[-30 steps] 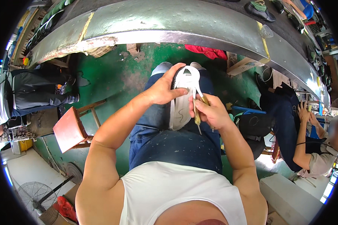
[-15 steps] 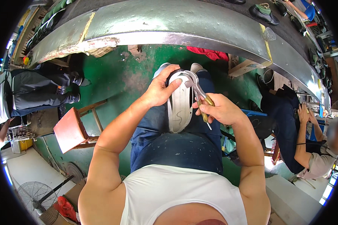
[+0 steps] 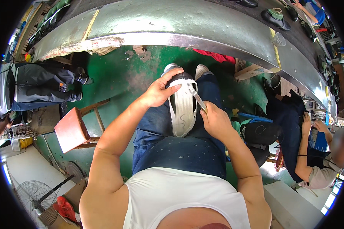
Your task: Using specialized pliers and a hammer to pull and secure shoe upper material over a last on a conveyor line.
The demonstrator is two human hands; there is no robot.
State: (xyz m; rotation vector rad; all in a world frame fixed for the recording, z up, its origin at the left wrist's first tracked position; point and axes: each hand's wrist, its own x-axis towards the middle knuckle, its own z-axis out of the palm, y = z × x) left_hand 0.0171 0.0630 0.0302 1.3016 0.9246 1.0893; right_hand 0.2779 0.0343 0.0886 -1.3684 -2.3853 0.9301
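Note:
A shoe (image 3: pixel 182 108) lies bottom up on my lap between my thighs. Its underside is white and ribbed with a dark handwritten mark, and black upper material shows at the far toe end. My left hand (image 3: pixel 160 91) is closed round the toe end, thumb on the white underside and fingers over the far edge. In the fist of my right hand (image 3: pixel 216 119) are silver pincers (image 3: pixel 197 97), seen nearly edge-on. Their jaws are at the underside near the toe, just right of my left thumb. My right palm hides the handles.
A long metal-edged bench (image 3: pixel 141 24) crosses ahead, with dark shoes (image 3: pixel 276 19) on it. At left are a stool (image 3: pixel 73 129), a fan (image 3: pixel 36 198) and a person's legs (image 3: pixel 46 76). Another person (image 3: pixel 313 164) sits at right. Red cloth (image 3: pixel 214 55) lies under the bench.
My right hand has turned over, so the pincers' broad head and brass-coloured handles no longer show. The jaws stay near the toe. My left hand keeps its hold on the shoe.

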